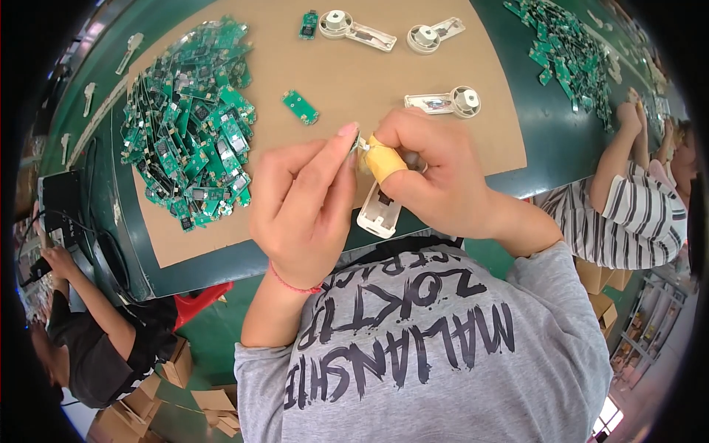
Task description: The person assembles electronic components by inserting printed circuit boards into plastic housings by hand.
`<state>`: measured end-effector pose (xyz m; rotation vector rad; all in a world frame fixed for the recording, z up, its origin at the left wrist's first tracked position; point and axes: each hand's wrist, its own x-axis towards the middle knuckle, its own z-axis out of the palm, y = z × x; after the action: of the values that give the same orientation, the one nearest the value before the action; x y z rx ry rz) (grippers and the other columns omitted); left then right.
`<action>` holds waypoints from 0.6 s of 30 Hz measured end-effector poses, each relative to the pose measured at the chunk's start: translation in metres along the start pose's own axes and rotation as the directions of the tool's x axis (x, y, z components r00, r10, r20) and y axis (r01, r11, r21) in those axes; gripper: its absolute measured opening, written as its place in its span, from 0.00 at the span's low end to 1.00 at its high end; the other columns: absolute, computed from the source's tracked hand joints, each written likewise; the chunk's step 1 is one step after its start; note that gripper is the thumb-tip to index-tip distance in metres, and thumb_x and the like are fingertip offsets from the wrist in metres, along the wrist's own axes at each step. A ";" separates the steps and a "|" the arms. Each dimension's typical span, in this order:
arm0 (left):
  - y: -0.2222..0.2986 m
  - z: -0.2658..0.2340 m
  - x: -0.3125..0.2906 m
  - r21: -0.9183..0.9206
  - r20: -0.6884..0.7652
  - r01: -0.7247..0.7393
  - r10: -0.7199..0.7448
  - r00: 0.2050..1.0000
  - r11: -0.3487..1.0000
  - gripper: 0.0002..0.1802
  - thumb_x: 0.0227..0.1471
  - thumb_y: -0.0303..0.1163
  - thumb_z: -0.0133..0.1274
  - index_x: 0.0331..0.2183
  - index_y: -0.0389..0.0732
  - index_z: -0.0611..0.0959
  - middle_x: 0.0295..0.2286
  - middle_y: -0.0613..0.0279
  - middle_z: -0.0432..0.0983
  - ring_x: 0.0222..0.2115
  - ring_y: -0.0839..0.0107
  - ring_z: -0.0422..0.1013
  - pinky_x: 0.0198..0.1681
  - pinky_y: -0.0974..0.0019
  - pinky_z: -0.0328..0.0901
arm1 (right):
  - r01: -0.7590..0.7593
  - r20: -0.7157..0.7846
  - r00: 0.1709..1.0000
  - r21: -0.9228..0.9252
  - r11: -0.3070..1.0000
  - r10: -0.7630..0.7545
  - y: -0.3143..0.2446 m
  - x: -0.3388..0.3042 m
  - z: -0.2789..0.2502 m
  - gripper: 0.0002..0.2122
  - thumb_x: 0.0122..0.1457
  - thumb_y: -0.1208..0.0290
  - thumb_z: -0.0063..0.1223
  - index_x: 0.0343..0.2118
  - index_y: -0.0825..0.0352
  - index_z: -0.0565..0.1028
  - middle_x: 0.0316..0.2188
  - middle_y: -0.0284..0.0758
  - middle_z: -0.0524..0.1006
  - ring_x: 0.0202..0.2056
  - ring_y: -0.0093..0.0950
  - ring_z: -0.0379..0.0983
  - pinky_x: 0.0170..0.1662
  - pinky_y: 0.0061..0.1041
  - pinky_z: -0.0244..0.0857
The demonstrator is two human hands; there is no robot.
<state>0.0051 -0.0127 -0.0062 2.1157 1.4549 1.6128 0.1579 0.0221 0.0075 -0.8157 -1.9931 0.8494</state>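
A person in a grey T-shirt (413, 354) with dark lettering is working with both bare hands over a table, seen from above. The left hand (303, 199), with a red bracelet (292, 283) at its wrist, is pinching a thin green circuit board (355, 140), seen nearly edge-on, between thumb and fingers. Just beside it, the right hand (443, 166) is keeping a narrow grip, its thumb in a yellow wrap (385, 159), on a small white part (364, 146). Below the fingers, the open handle of a white plastic housing (379, 215) is pointing toward the person; whether it is resting on anything cannot be told.

Beyond the hands, a brown cardboard sheet (354, 77) is covering much of the green tabletop (561, 151). A large heap of green circuit boards (192, 136) is lying at left, with a single board (300, 107) nearby. Three white round-headed housings (465, 102) are lying farther off, another board (309, 25) beside one.

At right, a person in a striped shirt (628, 214) is sitting near a second heap of boards (565, 63); at left, another in black (100, 347) is reaching forward.
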 end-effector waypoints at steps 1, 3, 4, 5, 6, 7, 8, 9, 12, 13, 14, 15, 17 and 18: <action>0.000 0.000 0.000 0.017 -0.019 -0.023 0.023 1.000 1.000 0.19 0.34 0.15 0.59 0.35 0.38 0.82 0.25 0.63 0.70 0.23 0.74 0.67 0.24 0.73 0.62 | -0.177 0.021 0.984 0.187 0.966 0.176 -0.005 -0.002 0.002 0.02 0.46 0.77 0.49 0.23 0.68 0.69 0.14 0.30 0.68 0.17 0.16 0.64 0.19 0.17 0.57; 0.001 0.001 -0.001 0.036 -0.039 -0.043 0.045 0.998 0.998 0.20 0.34 0.15 0.59 0.35 0.38 0.82 0.24 0.63 0.70 0.23 0.74 0.67 0.24 0.73 0.62 | -0.344 0.077 0.938 0.360 0.867 0.339 -0.011 -0.004 0.004 0.02 0.46 0.78 0.48 0.23 0.68 0.68 0.15 0.29 0.68 0.18 0.15 0.64 0.20 0.16 0.58; 0.002 0.002 -0.002 0.002 -0.076 -0.030 0.030 0.997 1.000 0.20 0.34 0.14 0.59 0.35 0.38 0.82 0.24 0.63 0.70 0.24 0.74 0.67 0.24 0.74 0.62 | -0.375 0.111 0.923 0.467 0.801 0.368 -0.014 -0.004 0.005 0.02 0.47 0.78 0.47 0.24 0.69 0.68 0.16 0.28 0.68 0.19 0.14 0.65 0.21 0.15 0.59; 0.002 0.003 -0.003 -0.032 -0.113 -0.018 0.014 0.994 0.999 0.20 0.34 0.14 0.59 0.35 0.37 0.82 0.24 0.63 0.71 0.24 0.74 0.67 0.25 0.74 0.62 | -0.403 0.149 0.908 0.565 0.720 0.391 -0.015 -0.003 0.007 0.01 0.48 0.79 0.47 0.25 0.69 0.68 0.17 0.27 0.68 0.20 0.12 0.65 0.22 0.14 0.59; 0.003 0.004 -0.003 -0.036 -0.113 -0.019 0.015 0.994 0.999 0.20 0.34 0.14 0.59 0.35 0.37 0.82 0.24 0.63 0.71 0.24 0.74 0.67 0.25 0.74 0.62 | -0.403 0.146 0.908 0.563 0.722 0.393 -0.016 -0.004 0.008 0.01 0.48 0.79 0.47 0.25 0.69 0.68 0.17 0.27 0.68 0.20 0.12 0.65 0.22 0.14 0.59; 0.003 0.004 -0.004 -0.045 -0.131 -0.019 0.013 0.991 0.999 0.20 0.34 0.14 0.59 0.36 0.37 0.82 0.24 0.63 0.70 0.24 0.73 0.67 0.25 0.74 0.62 | -0.372 0.125 0.918 0.599 0.709 0.375 -0.016 -0.005 0.009 0.01 0.49 0.79 0.46 0.25 0.70 0.68 0.17 0.27 0.68 0.21 0.12 0.64 0.22 0.14 0.59; 0.004 0.005 -0.004 -0.054 -0.149 -0.018 0.010 0.989 0.998 0.20 0.35 0.14 0.59 0.36 0.37 0.82 0.24 0.63 0.70 0.24 0.73 0.67 0.25 0.75 0.62 | -0.339 0.103 0.928 0.634 0.696 0.358 -0.016 -0.005 0.010 0.01 0.49 0.79 0.45 0.25 0.70 0.68 0.18 0.26 0.67 0.21 0.11 0.64 0.21 0.14 0.59; 0.004 0.005 -0.004 -0.052 -0.149 -0.016 0.008 0.989 0.998 0.20 0.35 0.14 0.59 0.36 0.37 0.82 0.24 0.63 0.70 0.24 0.73 0.67 0.25 0.75 0.62 | -0.340 0.106 0.928 0.634 0.695 0.358 -0.015 -0.005 0.010 0.01 0.49 0.79 0.45 0.25 0.70 0.68 0.18 0.26 0.67 0.21 0.11 0.64 0.21 0.14 0.59; 0.004 0.004 -0.004 -0.021 -0.137 -0.011 0.008 0.991 1.000 0.20 0.34 0.13 0.59 0.36 0.37 0.82 0.24 0.62 0.71 0.24 0.73 0.67 0.25 0.75 0.62 | -0.366 0.121 0.923 0.573 0.733 0.366 -0.012 -0.005 0.010 0.01 0.49 0.79 0.46 0.25 0.70 0.68 0.18 0.27 0.67 0.21 0.11 0.64 0.21 0.14 0.59; 0.004 0.003 -0.005 0.003 -0.124 -0.006 0.006 0.992 1.000 0.20 0.34 0.14 0.59 0.35 0.37 0.82 0.24 0.63 0.71 0.24 0.73 0.67 0.25 0.74 0.61 | -0.360 0.115 0.926 0.563 0.744 0.361 -0.011 -0.005 0.010 0.01 0.49 0.79 0.46 0.25 0.70 0.68 0.18 0.27 0.67 0.21 0.11 0.64 0.21 0.14 0.59; 0.003 0.002 -0.005 0.028 -0.110 -0.001 0.005 0.994 1.000 0.20 0.33 0.14 0.59 0.35 0.37 0.82 0.24 0.63 0.71 0.23 0.73 0.67 0.24 0.74 0.61 | -0.354 0.109 0.928 0.553 0.754 0.356 -0.011 -0.005 0.010 0.01 0.49 0.80 0.46 0.25 0.70 0.68 0.18 0.27 0.67 0.21 0.12 0.64 0.21 0.14 0.59; 0.001 0.002 -0.005 0.026 -0.110 -0.002 0.005 0.994 1.000 0.20 0.33 0.14 0.59 0.35 0.37 0.82 0.24 0.63 0.71 0.23 0.73 0.67 0.24 0.74 0.61 | -0.354 0.108 0.928 0.552 0.755 0.356 -0.011 -0.006 0.011 0.01 0.49 0.80 0.46 0.25 0.70 0.68 0.18 0.27 0.67 0.21 0.12 0.64 0.21 0.14 0.59; -0.003 0.002 -0.004 0.064 -0.121 -0.106 0.113 0.986 0.992 0.20 0.32 0.15 0.59 0.34 0.37 0.82 0.23 0.64 0.72 0.23 0.73 0.67 0.24 0.72 0.58 | -0.350 0.077 0.926 0.542 0.764 0.369 -0.012 -0.006 0.011 0.02 0.49 0.79 0.46 0.25 0.71 0.68 0.17 0.28 0.68 0.20 0.12 0.64 0.21 0.15 0.59; -0.005 0.002 -0.004 0.065 -0.121 -0.106 0.113 0.986 0.992 0.20 0.32 0.15 0.59 0.34 0.37 0.82 0.23 0.64 0.72 0.23 0.73 0.67 0.24 0.72 0.58 | -0.349 0.077 0.926 0.543 0.764 0.369 -0.012 -0.005 0.012 0.02 0.49 0.79 0.46 0.25 0.71 0.68 0.17 0.28 0.68 0.20 0.12 0.64 0.21 0.15 0.59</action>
<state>0.0040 -0.0119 -0.0128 2.1989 1.4612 1.7933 0.1475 0.0079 0.0096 -0.8649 -1.4447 1.5346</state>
